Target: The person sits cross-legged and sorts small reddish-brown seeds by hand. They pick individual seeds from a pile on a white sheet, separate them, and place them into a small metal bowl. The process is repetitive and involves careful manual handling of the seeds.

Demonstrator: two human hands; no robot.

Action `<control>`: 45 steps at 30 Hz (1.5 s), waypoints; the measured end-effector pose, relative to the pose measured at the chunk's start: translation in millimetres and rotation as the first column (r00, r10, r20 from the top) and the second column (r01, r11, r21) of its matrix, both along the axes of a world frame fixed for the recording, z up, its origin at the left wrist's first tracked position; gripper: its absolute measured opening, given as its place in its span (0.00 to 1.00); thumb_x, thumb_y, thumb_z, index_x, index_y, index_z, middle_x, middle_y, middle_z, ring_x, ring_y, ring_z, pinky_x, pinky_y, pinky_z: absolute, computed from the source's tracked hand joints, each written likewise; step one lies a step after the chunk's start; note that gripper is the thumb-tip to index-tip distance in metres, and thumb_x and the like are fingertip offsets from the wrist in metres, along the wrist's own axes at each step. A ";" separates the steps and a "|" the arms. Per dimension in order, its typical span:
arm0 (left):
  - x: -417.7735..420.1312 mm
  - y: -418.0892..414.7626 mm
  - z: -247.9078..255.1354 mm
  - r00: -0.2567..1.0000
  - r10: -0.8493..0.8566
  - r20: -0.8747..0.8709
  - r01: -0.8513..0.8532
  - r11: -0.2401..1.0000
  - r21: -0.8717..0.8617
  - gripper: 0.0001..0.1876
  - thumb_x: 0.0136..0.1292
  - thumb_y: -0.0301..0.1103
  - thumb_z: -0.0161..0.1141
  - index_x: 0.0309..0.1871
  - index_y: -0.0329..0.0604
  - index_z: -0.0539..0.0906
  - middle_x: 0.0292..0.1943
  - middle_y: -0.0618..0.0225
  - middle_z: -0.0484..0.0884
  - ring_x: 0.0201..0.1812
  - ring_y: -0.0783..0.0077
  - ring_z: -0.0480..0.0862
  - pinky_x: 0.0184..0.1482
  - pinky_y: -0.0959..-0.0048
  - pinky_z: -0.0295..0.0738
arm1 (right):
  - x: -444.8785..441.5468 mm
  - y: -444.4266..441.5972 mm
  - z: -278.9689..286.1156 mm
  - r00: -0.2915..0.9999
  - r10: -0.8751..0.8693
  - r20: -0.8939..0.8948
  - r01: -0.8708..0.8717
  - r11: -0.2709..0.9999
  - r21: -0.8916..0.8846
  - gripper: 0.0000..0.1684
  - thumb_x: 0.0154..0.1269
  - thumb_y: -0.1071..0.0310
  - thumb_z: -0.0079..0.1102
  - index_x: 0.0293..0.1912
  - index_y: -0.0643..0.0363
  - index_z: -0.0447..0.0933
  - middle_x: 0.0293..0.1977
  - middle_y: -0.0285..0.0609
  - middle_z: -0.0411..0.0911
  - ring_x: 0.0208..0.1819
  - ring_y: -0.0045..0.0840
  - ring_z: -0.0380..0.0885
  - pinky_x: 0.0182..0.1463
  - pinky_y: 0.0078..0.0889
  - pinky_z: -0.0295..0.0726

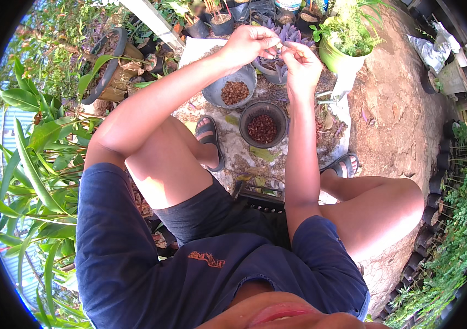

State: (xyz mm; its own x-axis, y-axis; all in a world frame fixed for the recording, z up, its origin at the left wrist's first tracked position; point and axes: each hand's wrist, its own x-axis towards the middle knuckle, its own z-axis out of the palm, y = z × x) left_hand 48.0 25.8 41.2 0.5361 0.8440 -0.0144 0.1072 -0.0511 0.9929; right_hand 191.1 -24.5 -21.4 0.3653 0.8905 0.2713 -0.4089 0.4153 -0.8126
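Observation:
My left hand [253, 46] and my right hand [302, 65] meet fingertip to fingertip, above a purple-leaved plant [289, 33] in a grey pot [273, 76]. A tiny pale piece [279, 45], perhaps a seed, is pinched between them. Its exact shape is too small to tell. Below my left wrist stands a grey bowl [211, 93] holding light brown seeds or pellets [234, 92]. Nearer to me, left of my right forearm, a black plastic pot [243, 130] contains dark red, seed-like pieces [262, 128].
A whitish, debris-strewn sheet [233, 154] lies between my sandalled feet. Potted plants line the far side, including a lime-green pot [342, 59] at right. A tilted planter [120, 78] and a white post [153, 20] stand left. Bare soil [389, 123] and rows of seedling bags [435, 197] extend right.

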 end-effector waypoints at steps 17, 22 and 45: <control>-0.5 -3.1 1.2 0.998 -0.044 -0.046 0.046 0.998 0.045 0.14 0.68 0.32 0.62 0.52 0.33 0.83 0.43 0.63 0.86 0.42 0.78 0.83 0.46 0.78 0.78 | 14.8 2.3 -4.0 0.992 0.075 0.100 -0.070 0.996 -0.048 0.09 0.64 0.78 0.62 0.45 0.67 0.82 0.34 0.39 0.83 0.33 0.16 0.79 0.40 0.19 0.79; -3.9 -1.5 -7.5 0.998 -0.018 -0.055 0.028 0.983 0.182 0.11 0.66 0.28 0.64 0.50 0.35 0.85 0.42 0.65 0.86 0.39 0.80 0.83 0.44 0.79 0.78 | 10.6 0.8 -1.5 0.986 0.093 0.141 -0.089 0.995 -0.035 0.07 0.64 0.77 0.63 0.42 0.67 0.81 0.33 0.38 0.83 0.32 0.14 0.78 0.39 0.18 0.79; -6.0 -6.7 1.6 0.995 0.064 -0.072 -0.016 0.844 0.536 0.05 0.61 0.22 0.65 0.40 0.33 0.86 0.34 0.61 0.87 0.37 0.77 0.87 0.42 0.76 0.82 | 3.2 -0.7 5.4 0.975 0.195 -0.104 -0.206 0.973 -0.108 0.07 0.67 0.73 0.63 0.41 0.68 0.81 0.32 0.41 0.83 0.32 0.19 0.81 0.39 0.21 0.82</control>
State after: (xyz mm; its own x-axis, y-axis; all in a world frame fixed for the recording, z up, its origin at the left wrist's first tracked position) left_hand 42.0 19.1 42.7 0.5192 0.7542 0.4021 0.2016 -0.5653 0.7999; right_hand 194.3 -25.2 -16.0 0.1945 0.9717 0.1338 -0.5495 0.2209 -0.8057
